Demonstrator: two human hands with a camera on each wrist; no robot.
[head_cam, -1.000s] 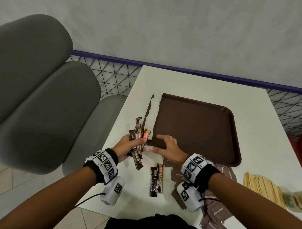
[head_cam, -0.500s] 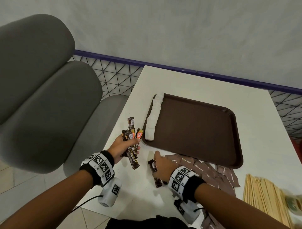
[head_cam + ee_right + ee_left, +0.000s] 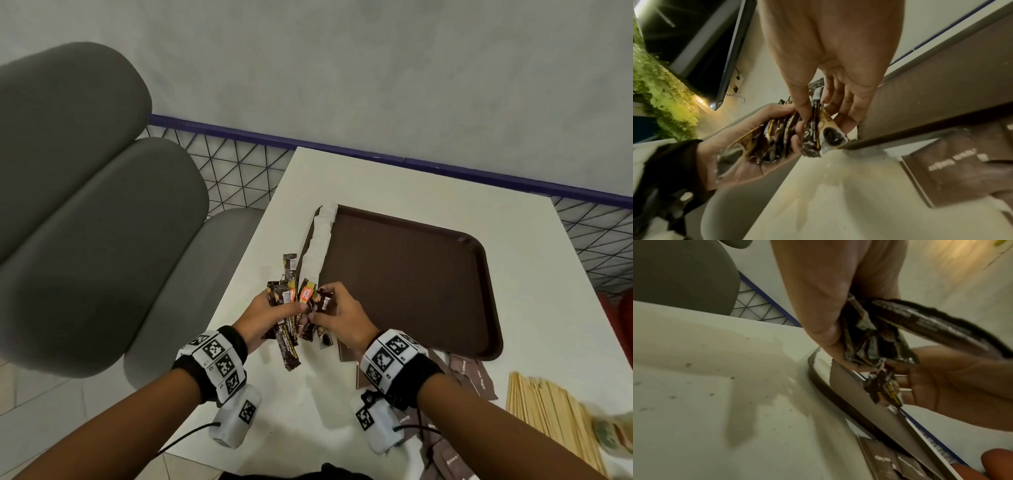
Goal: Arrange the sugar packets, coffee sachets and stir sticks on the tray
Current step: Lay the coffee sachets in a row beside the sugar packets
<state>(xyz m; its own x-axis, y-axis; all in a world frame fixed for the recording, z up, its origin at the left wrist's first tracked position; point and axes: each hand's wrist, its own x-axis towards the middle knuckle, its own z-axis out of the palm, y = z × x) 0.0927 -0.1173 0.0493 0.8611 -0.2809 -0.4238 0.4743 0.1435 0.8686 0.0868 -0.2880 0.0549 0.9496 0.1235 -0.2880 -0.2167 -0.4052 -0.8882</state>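
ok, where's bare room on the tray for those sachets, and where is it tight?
The tray floor is bare from the white packets along its left rim across to the right rim. Crowded: its near-left corner, where left hand and right hand grip coffee sachets, and the table along its near rim, covered by brown sugar packets and stir sticks.

A white table [image 3: 394,178] carries everything. On it lies a dark brown tray [image 3: 486,274], empty in the middle, with a row of white sugar packets [image 3: 320,240] along its left edge. Just beside the tray's near edge some flat brown sugar packets [image 3: 474,375] lie on the table, partly overlapping. At the near right corner lies a pile of wooden stir sticks [image 3: 548,411].
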